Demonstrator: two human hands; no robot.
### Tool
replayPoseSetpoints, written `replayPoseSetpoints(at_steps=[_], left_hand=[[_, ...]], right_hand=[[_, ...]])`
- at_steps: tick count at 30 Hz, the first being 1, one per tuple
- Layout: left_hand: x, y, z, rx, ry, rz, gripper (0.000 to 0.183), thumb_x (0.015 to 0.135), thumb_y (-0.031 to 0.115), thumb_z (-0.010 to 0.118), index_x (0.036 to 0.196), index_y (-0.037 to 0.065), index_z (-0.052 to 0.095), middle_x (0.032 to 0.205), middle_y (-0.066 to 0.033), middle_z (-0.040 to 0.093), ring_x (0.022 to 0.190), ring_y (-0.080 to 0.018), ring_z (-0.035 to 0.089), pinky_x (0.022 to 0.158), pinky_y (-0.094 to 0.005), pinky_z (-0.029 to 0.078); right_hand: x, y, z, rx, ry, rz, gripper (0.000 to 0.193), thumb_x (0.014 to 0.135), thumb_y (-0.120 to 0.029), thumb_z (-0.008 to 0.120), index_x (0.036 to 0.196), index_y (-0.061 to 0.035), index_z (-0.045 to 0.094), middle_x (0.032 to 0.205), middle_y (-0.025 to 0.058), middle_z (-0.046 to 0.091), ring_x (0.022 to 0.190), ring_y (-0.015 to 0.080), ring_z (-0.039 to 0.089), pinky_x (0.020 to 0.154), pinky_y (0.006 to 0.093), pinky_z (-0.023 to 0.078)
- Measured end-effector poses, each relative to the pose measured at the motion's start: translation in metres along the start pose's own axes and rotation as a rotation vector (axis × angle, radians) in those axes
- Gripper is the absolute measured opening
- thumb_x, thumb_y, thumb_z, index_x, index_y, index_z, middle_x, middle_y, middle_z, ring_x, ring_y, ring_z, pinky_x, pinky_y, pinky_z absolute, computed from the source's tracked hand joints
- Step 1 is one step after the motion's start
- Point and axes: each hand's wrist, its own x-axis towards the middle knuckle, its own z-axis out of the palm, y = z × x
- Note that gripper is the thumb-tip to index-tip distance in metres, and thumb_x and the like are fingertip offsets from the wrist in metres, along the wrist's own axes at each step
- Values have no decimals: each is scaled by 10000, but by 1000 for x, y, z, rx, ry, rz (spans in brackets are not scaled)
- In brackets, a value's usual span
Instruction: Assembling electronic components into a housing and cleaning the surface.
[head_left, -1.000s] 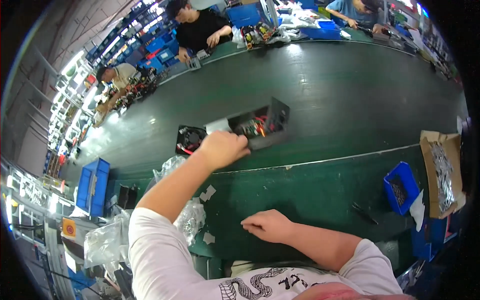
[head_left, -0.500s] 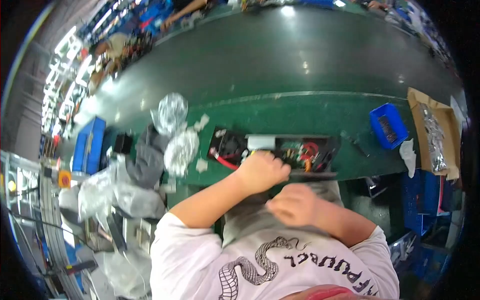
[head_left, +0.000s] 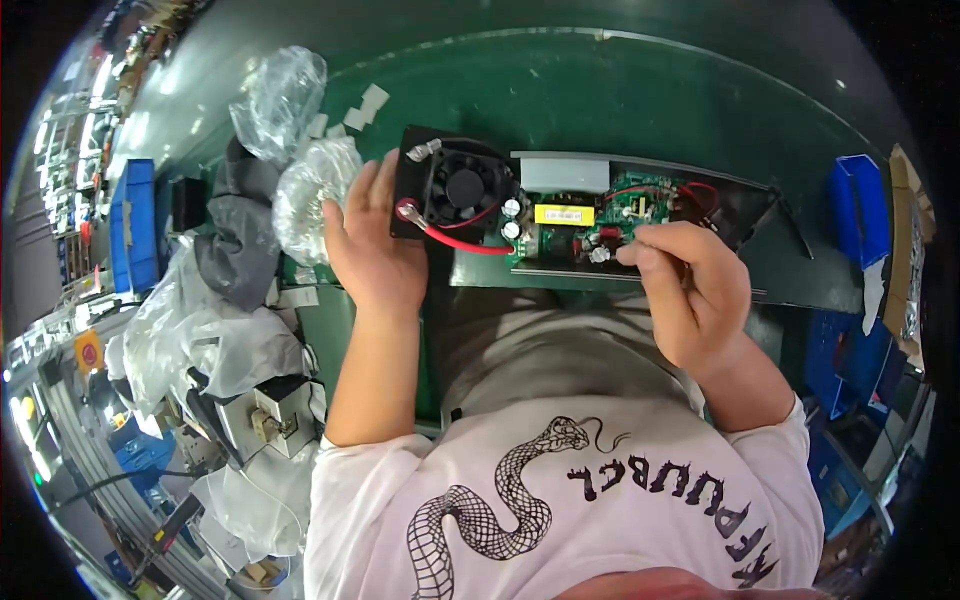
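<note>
An open black power supply unit [head_left: 570, 215] lies at the near edge of the green bench [head_left: 620, 100]. It shows a black fan [head_left: 462, 187], a green circuit board [head_left: 600, 225] and a red wire [head_left: 455, 240]. My left hand [head_left: 368, 245] holds the fan end of the unit, fingers spread along its left side. My right hand [head_left: 690, 290] rests on the unit's front edge, with thumb and fingers pinched at small parts on the board.
Crumpled clear plastic bags [head_left: 300, 150] and grey cloth [head_left: 235, 245] lie left of the unit. White paper scraps [head_left: 362, 105] sit behind them. A blue bin [head_left: 858, 205] and a cardboard box [head_left: 905, 250] stand at the right. A blue crate [head_left: 132, 230] is far left.
The power supply unit has come from the far conveyor to the bench's near edge in front of me. My head has tilted down over it, and both hands are now on it.
</note>
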Motion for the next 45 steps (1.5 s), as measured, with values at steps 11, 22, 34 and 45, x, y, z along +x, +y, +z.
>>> replayPoseSetpoints(at_steps=[11, 22, 34, 45], left_hand=[[0, -18, 2, 13, -512, -166, 1353, 588, 557, 909, 1584, 127, 100, 1534, -232, 321, 1402, -384, 389, 1136, -529, 371], [6, -31, 2, 73, -710, -40, 1291, 573, 588, 891, 1537, 53, 219, 1523, -268, 283, 1380, -382, 372, 1147, -497, 333], [-2, -31, 8, 85, -690, 135, 1353, 644, 548, 838, 1524, 119, -97, 1418, -326, 382, 1293, -456, 444, 1067, -572, 371], [-6, -38, 7, 7, -718, 322, 1351, 622, 577, 884, 1575, 223, -6, 1516, -233, 310, 1407, -437, 332, 1158, -566, 281]], right_hand=[[-9, 13, -18, 279, -136, -97, 360, 888, 29, 554, 1228, -76, 503, 797, 103, 653, 437, 128, 435, 410, 291, 311], [17, -2, -14, -65, -335, -31, 391, 746, 99, 656, 1116, -9, 588, 810, 121, 688, 570, 185, 578, 505, 282, 441], [17, -1, -6, 14, -304, 18, 269, 800, 128, 653, 1040, 12, 615, 803, 133, 683, 671, 257, 669, 618, 312, 537], [17, -7, 4, -129, -225, 65, 166, 865, 102, 634, 1020, 45, 611, 851, 168, 667, 727, 250, 660, 663, 290, 521]])
